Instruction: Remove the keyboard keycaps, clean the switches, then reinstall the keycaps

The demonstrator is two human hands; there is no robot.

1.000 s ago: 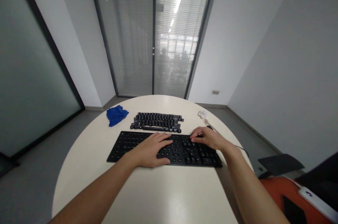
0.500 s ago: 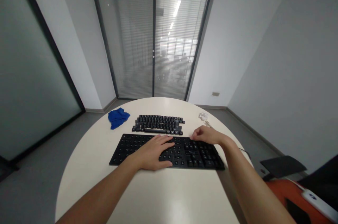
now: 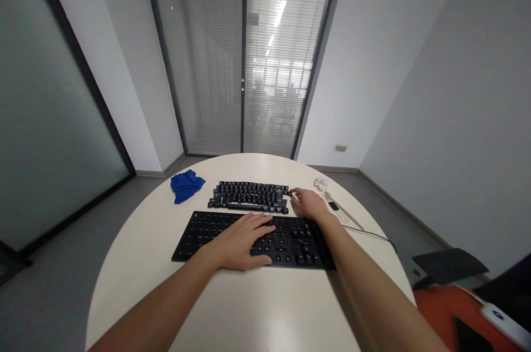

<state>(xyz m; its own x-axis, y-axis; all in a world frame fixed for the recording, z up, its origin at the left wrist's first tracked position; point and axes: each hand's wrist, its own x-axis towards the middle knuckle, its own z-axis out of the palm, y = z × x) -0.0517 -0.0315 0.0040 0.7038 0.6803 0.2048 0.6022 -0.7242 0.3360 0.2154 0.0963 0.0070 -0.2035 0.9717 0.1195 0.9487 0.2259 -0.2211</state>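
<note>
A black keyboard (image 3: 203,230) lies across the table before me, with most keycaps off its left and middle parts and keycaps still on at the right. My left hand (image 3: 244,238) rests flat on its middle, fingers spread. Behind the keyboard, loose black keycaps (image 3: 249,194) are laid out in rows on the table. My right hand (image 3: 307,203) is at the right end of these rows, its fingertips at a single small keycap (image 3: 289,193). Its index finger and thumb look apart; whether they touch the keycap is too small to tell.
A crumpled blue cloth (image 3: 186,186) lies at the table's (image 3: 265,308) left. A crumpled white item (image 3: 320,184), a thin brush-like stick (image 3: 346,212) and a dark cable (image 3: 369,233) lie at the right. An orange chair (image 3: 440,313) stands beyond the right edge.
My right hand has moved from the keyboard's upper edge forward and left to the end of the keycap rows, its fingers extending. My left hand has stayed in place.
</note>
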